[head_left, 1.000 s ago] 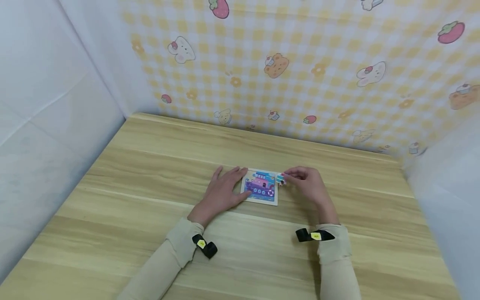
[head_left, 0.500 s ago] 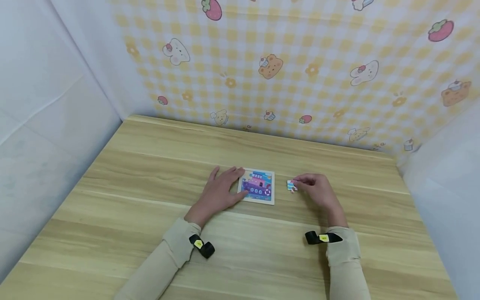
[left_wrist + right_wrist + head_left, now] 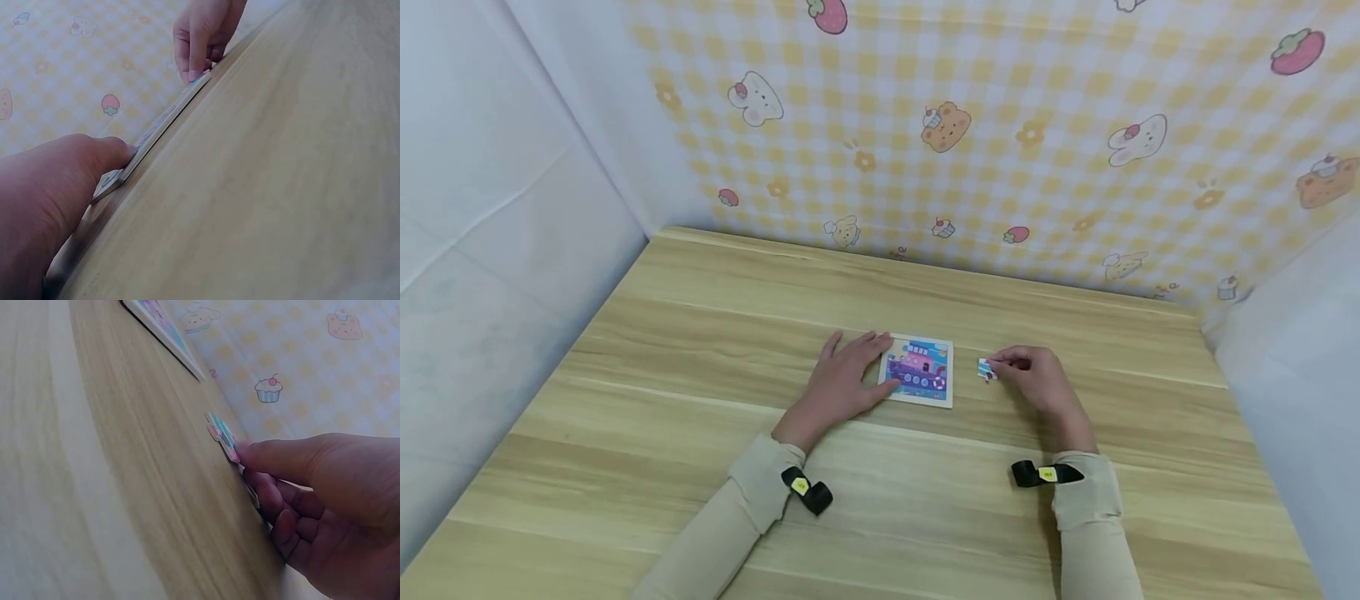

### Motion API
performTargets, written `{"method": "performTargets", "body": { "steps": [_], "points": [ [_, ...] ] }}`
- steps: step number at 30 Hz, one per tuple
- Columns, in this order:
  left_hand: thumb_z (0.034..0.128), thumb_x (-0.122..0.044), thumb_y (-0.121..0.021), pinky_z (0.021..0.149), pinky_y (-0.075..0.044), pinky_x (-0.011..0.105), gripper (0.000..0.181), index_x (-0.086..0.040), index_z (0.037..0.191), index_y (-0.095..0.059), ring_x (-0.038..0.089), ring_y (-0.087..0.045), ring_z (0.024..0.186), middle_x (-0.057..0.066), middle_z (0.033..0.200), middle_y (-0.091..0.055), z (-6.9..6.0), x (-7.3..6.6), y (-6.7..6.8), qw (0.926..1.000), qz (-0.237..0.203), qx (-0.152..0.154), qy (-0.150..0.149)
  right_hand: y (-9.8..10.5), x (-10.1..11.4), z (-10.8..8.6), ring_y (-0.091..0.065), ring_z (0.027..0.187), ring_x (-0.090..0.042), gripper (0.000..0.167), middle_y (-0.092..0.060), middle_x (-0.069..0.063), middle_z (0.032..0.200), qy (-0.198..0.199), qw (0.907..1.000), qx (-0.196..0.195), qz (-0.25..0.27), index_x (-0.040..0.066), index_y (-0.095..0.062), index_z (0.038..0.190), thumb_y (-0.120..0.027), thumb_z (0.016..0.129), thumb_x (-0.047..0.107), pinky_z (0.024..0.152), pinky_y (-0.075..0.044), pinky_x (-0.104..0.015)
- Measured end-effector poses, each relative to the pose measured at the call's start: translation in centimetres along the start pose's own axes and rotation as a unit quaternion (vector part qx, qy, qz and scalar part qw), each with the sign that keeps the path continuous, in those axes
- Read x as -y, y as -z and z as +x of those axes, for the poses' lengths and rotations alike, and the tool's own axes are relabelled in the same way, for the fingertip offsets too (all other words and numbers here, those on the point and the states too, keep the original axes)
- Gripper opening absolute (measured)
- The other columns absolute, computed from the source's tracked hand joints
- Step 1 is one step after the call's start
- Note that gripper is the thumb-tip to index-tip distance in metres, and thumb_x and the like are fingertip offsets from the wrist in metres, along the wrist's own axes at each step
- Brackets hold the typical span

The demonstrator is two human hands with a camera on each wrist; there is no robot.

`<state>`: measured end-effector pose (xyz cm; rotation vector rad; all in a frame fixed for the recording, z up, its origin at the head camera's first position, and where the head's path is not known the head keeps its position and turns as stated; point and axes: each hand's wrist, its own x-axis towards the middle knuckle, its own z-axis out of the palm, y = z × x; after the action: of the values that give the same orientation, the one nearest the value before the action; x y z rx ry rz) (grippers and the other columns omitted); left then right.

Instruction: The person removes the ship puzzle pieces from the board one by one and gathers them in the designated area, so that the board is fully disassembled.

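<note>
A white-framed puzzle board (image 3: 916, 398) with a pink and purple ship picture lies flat on the table. The left hand (image 3: 838, 379) rests at its left side, fingers spread, with fingertips at the upper left corner and thumb on the lower left edge. To the right of the board, the right hand (image 3: 1037, 385) pinches a small puzzle piece (image 3: 985, 367) between thumb and fingers, apart from the board. In the right wrist view the piece (image 3: 222, 437) shows blue stripes and pink, and a second pale edge shows below it, under the fingers.
The wood-grain table (image 3: 880, 483) extends around both arms. Behind it hangs a yellow checked cloth (image 3: 895, 108) with cartoon prints, and white cloth (image 3: 497, 192) stands at the left side. Each wrist wears a black strap.
The right hand has moved right, away from the board's upper right corner, with the puzzle piece in its fingers. The left hand has stayed on the board.
</note>
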<state>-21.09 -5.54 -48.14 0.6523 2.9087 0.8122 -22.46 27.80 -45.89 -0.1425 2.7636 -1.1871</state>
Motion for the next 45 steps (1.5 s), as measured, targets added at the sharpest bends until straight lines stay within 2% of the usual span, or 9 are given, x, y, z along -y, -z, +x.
{"method": "performTargets", "body": {
  "steps": [12, 22, 26, 29, 31, 35, 40, 45],
  "points": [
    [0.0981, -0.056, -0.062, 0.127, 0.002, 0.052, 0.075, -0.017, 0.159, -0.042, 0.02, -0.031, 0.154, -0.003, 0.162, -0.041, 0.0, -0.1, 0.1, 1.0, 0.004, 0.002, -0.001, -0.1, 0.0, -0.1, -0.06, 0.088, -0.022, 0.015, -0.076, -0.011, 0.108, -0.004, 0.9999, -0.012, 0.001, 0.006, -0.081, 0.108, -0.07, 0.1, 0.013, 0.074, -0.05, -0.028],
    [0.0984, -0.055, -0.063, 0.128, 0.002, 0.052, 0.074, -0.018, 0.159, -0.042, 0.02, -0.03, 0.154, -0.004, 0.163, -0.041, -0.1, -0.1, 0.3, 1.0, 0.007, 0.002, 0.005, -0.1, 0.0, 0.0, -0.063, 0.092, -0.021, 0.016, -0.077, -0.011, 0.111, 0.021, 0.9996, -0.012, -0.011, 0.007, -0.081, 0.109, -0.07, 0.1, 0.014, 0.076, -0.051, -0.027],
    [0.0985, -0.055, -0.063, 0.127, 0.002, 0.052, 0.074, -0.018, 0.159, -0.042, 0.02, -0.03, 0.154, -0.004, 0.163, -0.041, -0.1, -0.1, 0.2, 1.0, 0.007, 0.003, 0.004, 0.1, -0.1, -0.1, -0.062, 0.09, -0.021, 0.024, -0.076, -0.013, 0.11, 0.022, 0.9997, -0.01, 0.009, 0.007, -0.076, 0.122, -0.069, 0.101, 0.018, 0.074, -0.05, -0.025],
    [0.0987, -0.055, -0.062, 0.127, 0.002, 0.053, 0.074, -0.017, 0.159, -0.042, 0.02, -0.03, 0.154, -0.003, 0.163, -0.04, -0.1, -0.1, 0.2, 1.0, 0.008, 0.004, 0.001, 0.2, -0.3, -0.2, -0.058, 0.083, -0.017, 0.034, -0.072, -0.015, 0.104, 0.021, 0.9989, -0.025, 0.035, 0.007, -0.068, 0.135, -0.066, 0.103, 0.019, 0.067, -0.048, -0.024],
    [0.0987, -0.055, -0.062, 0.127, 0.002, 0.053, 0.073, -0.017, 0.159, -0.043, 0.021, -0.031, 0.154, -0.002, 0.163, -0.041, -0.2, -0.1, 0.2, 1.0, 0.008, 0.003, -0.002, 0.1, -0.2, -0.2, -0.055, 0.074, -0.015, 0.036, -0.07, -0.017, 0.097, 0.026, 0.9971, -0.042, 0.058, 0.005, -0.065, 0.138, -0.064, 0.104, 0.017, 0.061, -0.046, -0.022],
    [0.0983, -0.054, -0.063, 0.127, 0.001, 0.053, 0.073, -0.017, 0.158, -0.045, 0.021, -0.032, 0.153, -0.003, 0.163, -0.041, -0.2, 0.2, 0.3, 1.0, 0.005, -0.001, -0.004, -0.5, 1.0, 0.2, -0.052, 0.062, -0.012, 0.033, -0.067, -0.022, 0.091, 0.057, 0.9924, -0.059, 0.092, 0.001, -0.066, 0.135, -0.062, 0.105, 0.015, 0.054, -0.044, -0.021],
    [0.0979, -0.056, -0.062, 0.127, 0.001, 0.054, 0.073, -0.017, 0.157, -0.045, 0.021, -0.032, 0.153, -0.004, 0.163, -0.041, 0.0, 0.5, 0.1, 0.9999, 0.007, -0.004, -0.008, -1.8, 3.7, 1.2, -0.052, 0.063, -0.019, 0.031, -0.067, -0.022, 0.093, 0.085, 0.9914, -0.039, 0.091, 0.002, -0.07, 0.13, -0.061, 0.106, 0.02, 0.051, -0.043, -0.024],
    [0.0974, -0.057, -0.062, 0.127, 0.001, 0.054, 0.074, -0.018, 0.158, -0.045, 0.02, -0.032, 0.153, -0.005, 0.163, -0.041, 0.1, 0.4, -0.1, 0.9999, 0.007, 0.001, -0.008, -3.8, 6.5, 2.2, -0.058, 0.081, -0.022, 0.026, -0.07, -0.014, 0.107, 0.093, 0.995, -0.005, 0.037, 0.005, -0.075, 0.125, -0.063, 0.105, 0.016, 0.069, -0.051, -0.029]
  ]
}}
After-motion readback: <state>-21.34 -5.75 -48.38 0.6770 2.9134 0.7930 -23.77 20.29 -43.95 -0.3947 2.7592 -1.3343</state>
